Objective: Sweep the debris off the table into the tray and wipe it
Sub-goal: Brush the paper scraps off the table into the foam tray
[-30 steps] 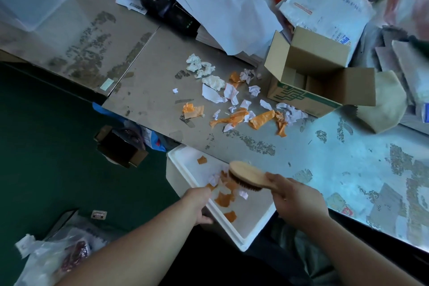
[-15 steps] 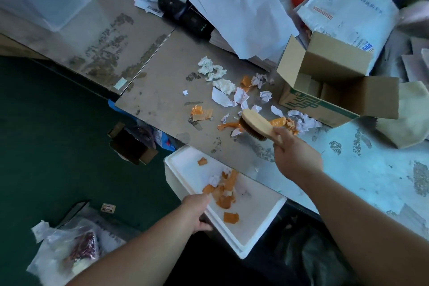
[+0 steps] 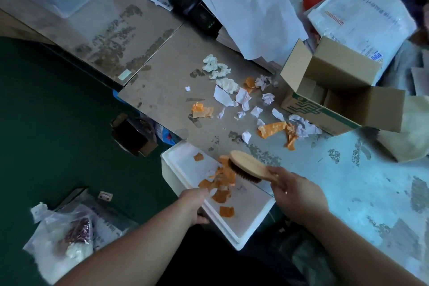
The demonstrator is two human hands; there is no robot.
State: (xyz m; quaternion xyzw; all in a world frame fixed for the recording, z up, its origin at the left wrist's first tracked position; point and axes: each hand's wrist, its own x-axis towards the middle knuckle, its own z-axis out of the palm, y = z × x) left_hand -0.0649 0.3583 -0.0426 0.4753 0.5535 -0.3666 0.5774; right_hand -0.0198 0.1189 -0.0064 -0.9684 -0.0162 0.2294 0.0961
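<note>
Brush is gripped by its wooden back in the right hand, fingers curled round the near end; bristles are turned down, poised over the tray at the table edge. Tray (white, foam-like) is held against that edge by the left hand, which is clamped on the near-left rim, thumb seen beneath, fingers over the top. Orange scraps and a few white bits are noted inside the tray, heaped mostly just under the bristles. Most debris is found on the table: crumpled white paper and torn orange pieces, scattered between the tray and an open box, some touching the box's front. Loose papers are piled behind the box. A pale cloth is seen to the right of it. On the green floor, left of the arms, a clear bag is noted.
</note>
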